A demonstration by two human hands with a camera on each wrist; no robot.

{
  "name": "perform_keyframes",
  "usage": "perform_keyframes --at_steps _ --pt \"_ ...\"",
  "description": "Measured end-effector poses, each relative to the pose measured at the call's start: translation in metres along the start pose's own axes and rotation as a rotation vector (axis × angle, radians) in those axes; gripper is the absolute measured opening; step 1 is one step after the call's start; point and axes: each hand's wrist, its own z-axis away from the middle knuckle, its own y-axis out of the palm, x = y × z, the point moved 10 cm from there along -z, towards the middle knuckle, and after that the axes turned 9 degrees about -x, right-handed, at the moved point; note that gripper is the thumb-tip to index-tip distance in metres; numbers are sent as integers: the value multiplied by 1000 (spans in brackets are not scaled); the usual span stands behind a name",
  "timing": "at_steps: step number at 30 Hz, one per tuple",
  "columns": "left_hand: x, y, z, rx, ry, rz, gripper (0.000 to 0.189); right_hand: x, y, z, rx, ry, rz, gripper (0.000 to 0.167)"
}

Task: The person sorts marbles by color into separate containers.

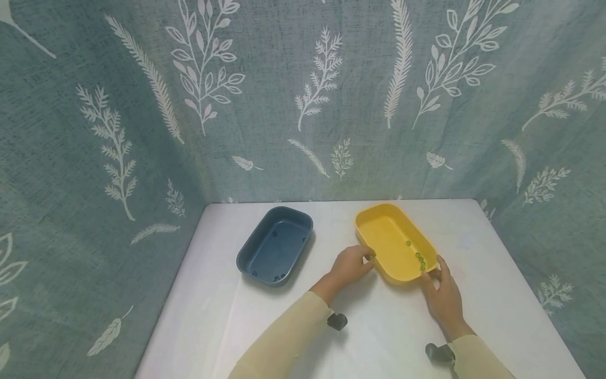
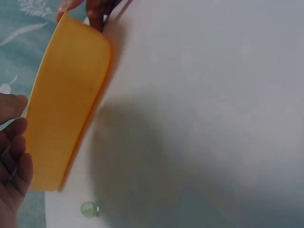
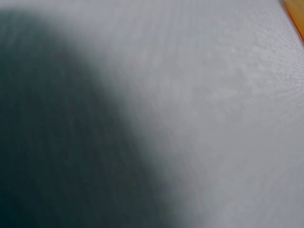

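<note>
A yellow tray (image 1: 384,226) with several small green glass beads or marbles (image 1: 418,255) along its right side stands on the white table. My left hand (image 1: 352,263) is at its left rim, thumb and fingers bent around the edge. At the near right corner, my right hand (image 1: 443,297) grips the tray between thumb and fingers. The left wrist view has the tray's outer wall (image 2: 71,90) between both hands. A green marble (image 2: 89,209) lies on the white surface close to the tray there. Only a yellow corner (image 3: 298,16) of it enters the right wrist view.
Left of the yellow tray stands a dark blue tray (image 1: 276,250) holding several small dark-looking balls (image 1: 275,233). Grey-green leaf-patterned cloth (image 1: 265,105) hangs behind the table (image 1: 218,326) and along both its sides.
</note>
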Motion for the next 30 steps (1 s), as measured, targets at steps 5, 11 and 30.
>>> perform_keyframes --at_steps 5,11,30 --pt "-6 5 -3 -1 10 36 22 0 1 0 6 0 -8 70" --pt "-10 9 -4 6 10 62 21 -5 2 -1 -3 5 -6 71" --pt "-13 10 -10 26 -4 12 25 -2 1 0 -1 19 1 71"
